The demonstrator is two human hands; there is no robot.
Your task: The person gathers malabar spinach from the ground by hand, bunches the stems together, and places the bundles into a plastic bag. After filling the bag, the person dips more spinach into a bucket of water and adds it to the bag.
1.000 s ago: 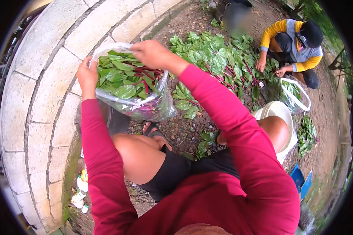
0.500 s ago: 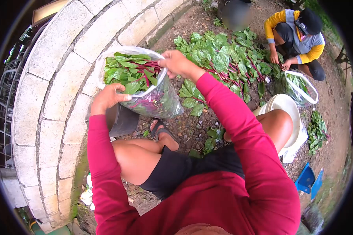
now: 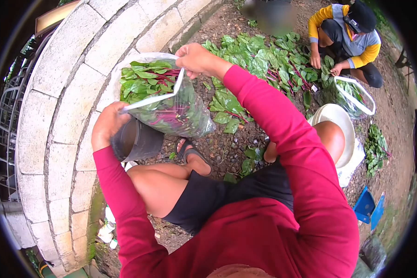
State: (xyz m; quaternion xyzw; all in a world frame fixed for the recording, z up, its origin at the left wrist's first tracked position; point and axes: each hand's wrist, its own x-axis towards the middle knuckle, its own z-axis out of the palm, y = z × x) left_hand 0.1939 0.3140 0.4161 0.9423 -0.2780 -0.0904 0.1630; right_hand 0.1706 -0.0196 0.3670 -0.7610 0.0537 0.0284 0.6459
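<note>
A clear plastic bag (image 3: 158,98) packed with red-stemmed leafy greens (image 3: 141,83) leans against the low stone wall. My left hand (image 3: 108,124) pinches the near left end of the bag's white rim. At the opposite end of that rim, my right hand (image 3: 195,60) grips the plastic with its fingers closed. The near rim is pulled taut between both hands. Leaves and purple stems show through the bag's side. A black bucket (image 3: 146,141) stands just below the bag, close to my left hand.
Cut greens (image 3: 259,60) lie spread over the gravelly soil. A co-worker (image 3: 352,39) crouches at the upper right, handling leaves beside another filled bag (image 3: 354,96). The curved stone wall (image 3: 69,125) borders the left. White buckets (image 3: 350,134) stand by my right knee, and a blue dustpan (image 3: 365,205) lies lower right.
My left hand has moved left and slightly down, drawing the bag's near rim tight. My right hand has risen a little up and left. The co-worker's hands have shifted among the leaves.
</note>
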